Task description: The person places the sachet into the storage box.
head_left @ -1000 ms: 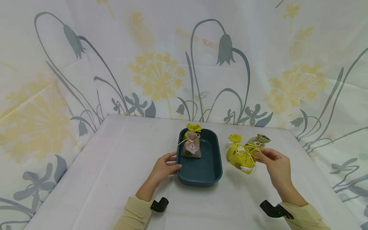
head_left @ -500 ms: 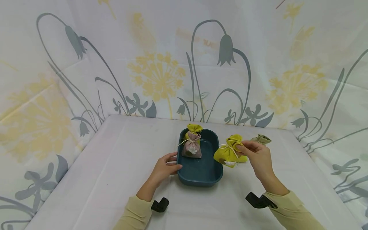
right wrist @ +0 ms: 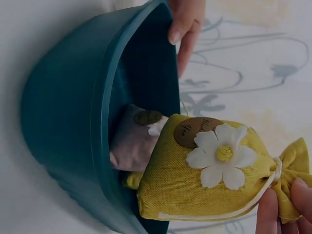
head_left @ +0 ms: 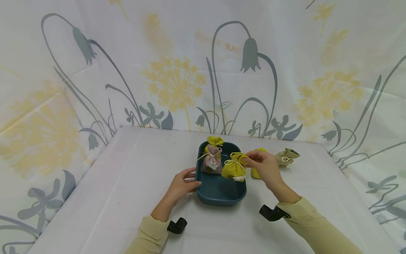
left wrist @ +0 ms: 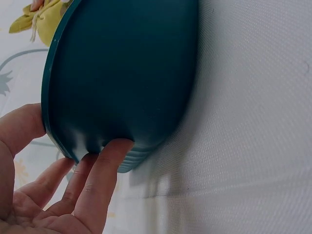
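The right hand [head_left: 265, 168] pinches in its fingers [right wrist: 267, 214] the gathered neck of a yellow cloth drawstring pouch [head_left: 234, 170] with a white flower, above the dark-teal rectangular tub [head_left: 219, 193] whose side the left hand [head_left: 178, 187] grasps by the rim.

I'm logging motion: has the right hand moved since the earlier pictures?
Yes: in the head view, the right hand has gone left toward the blue tray, bringing the pinched yellow pouch over its right side.

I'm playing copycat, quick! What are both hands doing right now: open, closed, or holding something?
Left hand: holding the tray by its edge.
Right hand: pinching a yellow bag at its top.
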Motion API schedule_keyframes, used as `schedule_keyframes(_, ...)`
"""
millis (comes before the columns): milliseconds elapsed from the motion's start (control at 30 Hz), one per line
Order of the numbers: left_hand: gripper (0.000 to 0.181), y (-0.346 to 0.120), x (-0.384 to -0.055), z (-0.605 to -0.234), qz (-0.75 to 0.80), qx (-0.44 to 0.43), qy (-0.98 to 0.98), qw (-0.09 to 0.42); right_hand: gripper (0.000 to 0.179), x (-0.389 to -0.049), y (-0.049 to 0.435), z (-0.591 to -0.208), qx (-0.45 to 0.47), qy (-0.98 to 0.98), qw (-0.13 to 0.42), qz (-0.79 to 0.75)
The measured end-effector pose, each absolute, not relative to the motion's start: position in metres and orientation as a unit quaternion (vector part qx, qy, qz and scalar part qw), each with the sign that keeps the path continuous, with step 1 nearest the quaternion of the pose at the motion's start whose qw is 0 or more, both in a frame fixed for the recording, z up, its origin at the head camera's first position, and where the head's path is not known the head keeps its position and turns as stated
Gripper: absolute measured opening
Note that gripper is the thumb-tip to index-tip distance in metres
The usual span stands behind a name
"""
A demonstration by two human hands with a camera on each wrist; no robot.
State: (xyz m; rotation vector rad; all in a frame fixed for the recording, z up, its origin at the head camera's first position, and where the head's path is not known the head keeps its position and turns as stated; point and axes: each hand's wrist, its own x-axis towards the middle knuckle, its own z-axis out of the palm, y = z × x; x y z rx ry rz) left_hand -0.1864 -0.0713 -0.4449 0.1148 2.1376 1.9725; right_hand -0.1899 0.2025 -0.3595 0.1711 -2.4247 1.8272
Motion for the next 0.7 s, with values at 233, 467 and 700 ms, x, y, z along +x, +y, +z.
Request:
schedule_keyframes(233,0.06,-0.072,-0.187,-0.447,0.67,0.036,0.732,0.114,0.022,-0.204,0.184,-0.363,0.072,-0.815,0.006,0.574)
schedule_keyframes(467,0.06,-0.071,-0.187,-0.448,0.67,0.028,0.733,0.115,0.018,-0.219,0.169,-0.368,0.077,-0.811,-0.047,0.578)
schedule_keyframes(700,0.06,-0.072,-0.187,-0.446,0.669,0.031,0.734,0.116,0.018,-0.226,0.156,-0.377,0.082,-0.806,-0.079,0.58)
